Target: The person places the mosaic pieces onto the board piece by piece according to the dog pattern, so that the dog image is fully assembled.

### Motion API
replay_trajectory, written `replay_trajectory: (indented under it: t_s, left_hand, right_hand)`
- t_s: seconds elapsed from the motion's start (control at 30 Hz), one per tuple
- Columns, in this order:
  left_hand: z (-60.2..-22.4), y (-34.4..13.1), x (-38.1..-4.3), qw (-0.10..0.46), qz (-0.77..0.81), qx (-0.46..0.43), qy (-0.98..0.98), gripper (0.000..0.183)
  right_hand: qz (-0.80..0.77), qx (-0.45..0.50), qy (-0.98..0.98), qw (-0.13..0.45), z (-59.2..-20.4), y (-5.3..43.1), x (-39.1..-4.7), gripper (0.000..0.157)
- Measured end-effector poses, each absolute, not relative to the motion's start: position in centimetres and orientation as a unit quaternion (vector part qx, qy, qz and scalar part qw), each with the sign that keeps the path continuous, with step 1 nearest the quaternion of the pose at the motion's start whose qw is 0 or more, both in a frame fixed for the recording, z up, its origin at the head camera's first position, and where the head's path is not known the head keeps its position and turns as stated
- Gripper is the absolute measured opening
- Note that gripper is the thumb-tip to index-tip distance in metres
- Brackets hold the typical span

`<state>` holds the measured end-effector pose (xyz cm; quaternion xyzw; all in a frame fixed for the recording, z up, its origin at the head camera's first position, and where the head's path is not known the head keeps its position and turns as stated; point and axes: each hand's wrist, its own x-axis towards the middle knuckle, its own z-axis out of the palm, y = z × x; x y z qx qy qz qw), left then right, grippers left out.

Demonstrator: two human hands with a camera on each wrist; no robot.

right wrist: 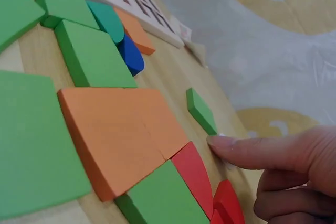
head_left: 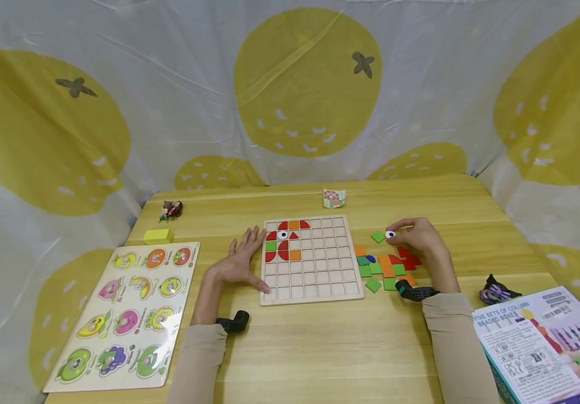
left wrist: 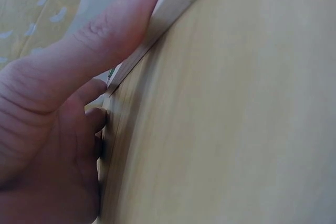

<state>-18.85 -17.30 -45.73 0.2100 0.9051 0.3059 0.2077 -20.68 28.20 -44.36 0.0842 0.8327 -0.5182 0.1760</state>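
A wooden grid board (head_left: 322, 275) lies mid-table, its upper left squares filled with red, orange and green tiles and a white eye tile (head_left: 283, 235). Along its left edge rests my left hand (head_left: 236, 265), fingers spread and thumb at the lower left corner; in the left wrist view the thumb lies against the board's side (left wrist: 157, 27). Right of the board, my right hand (head_left: 421, 237) pinches a second white eye tile (head_left: 390, 234) between thumb and index finger. Beside that tile lies a green square tile (head_left: 378, 237). The right wrist view shows the pinched tile mostly hidden behind the thumb.
Loose green, orange (right wrist: 113, 135), red (right wrist: 193, 169) and blue (right wrist: 131, 56) tiles cluster right of the board. A small pattern card (head_left: 334, 198) lies behind it. Leftward are a fruit puzzle board (head_left: 135, 300), a yellow block (head_left: 158, 236) and figurines (head_left: 171, 210). A toy box (head_left: 547, 342) occupies the front right.
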Motion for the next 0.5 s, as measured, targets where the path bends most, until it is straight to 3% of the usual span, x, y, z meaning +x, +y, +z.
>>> replay_trajectory:
  t_s: [0.3, 0.5]
  left_hand:
    - [-45.8, -17.5, -18.7, 0.209, 0.302, 0.205, 0.907, 0.143]
    - [-45.8, -17.5, -18.8, 0.207, 0.304, 0.210, 0.906, 0.143]
  right_hand:
    - [-0.473, 0.085, 0.863, 0.156, -44.6, 28.4, -20.6, 0.045]
    - [-0.466, 0.079, 0.877, 0.087, -43.7, 26.7, -20.3, 0.035]
